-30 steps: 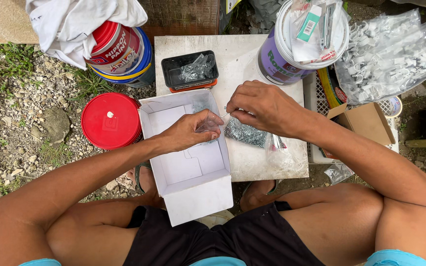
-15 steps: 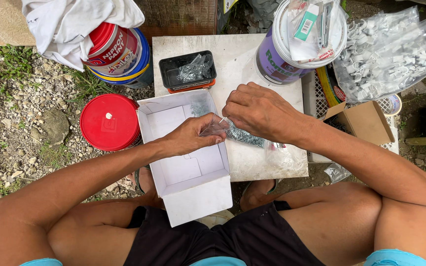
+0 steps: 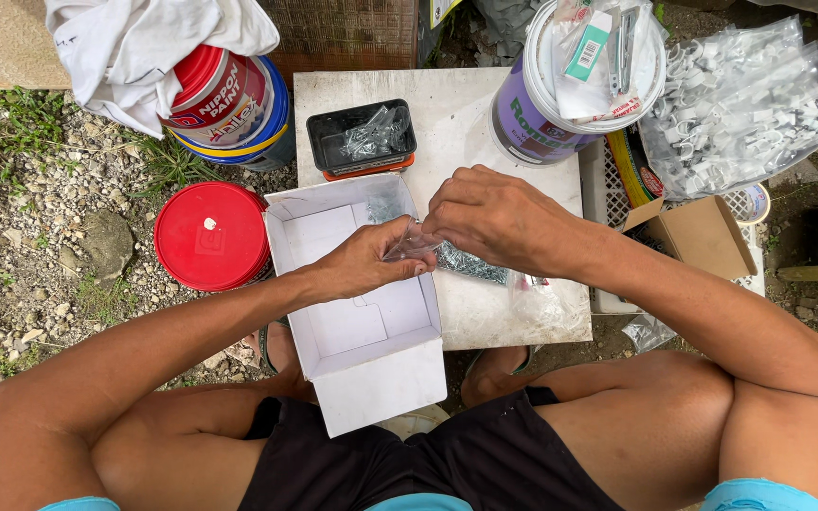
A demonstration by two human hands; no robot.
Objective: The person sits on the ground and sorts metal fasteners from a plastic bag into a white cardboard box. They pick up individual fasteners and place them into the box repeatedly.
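On the gravel at far left: a tan mat, a white cloth draped over a tipped paint can, and below these a round red lid lying flat. Next rightward, an open white cardboard box, long axis running from the top toward the knees, one corner resting on the pale board that serves as a table. Behind the box, a small black tray with metal bits inside. Over the box's right edge, the left hand, fingers curled and pinched shut on the near end of a small clear bag. Just right of it, the right hand, knuckles up, fingers bent down onto the same bag, covering most of it; how firm that grip is cannot be told. Trailing out beneath the right hand, a strip of small dark screws in plastic, long axis lying left to right with a slight downward slant toward the right, flat on the board. Farther right, a purple-and-white bucket with packets on top, a big clear bag of white clips, a brown carton. Against half a second ago: hands a touch closer together, bag pinched higher over the box, everything else unmoved.
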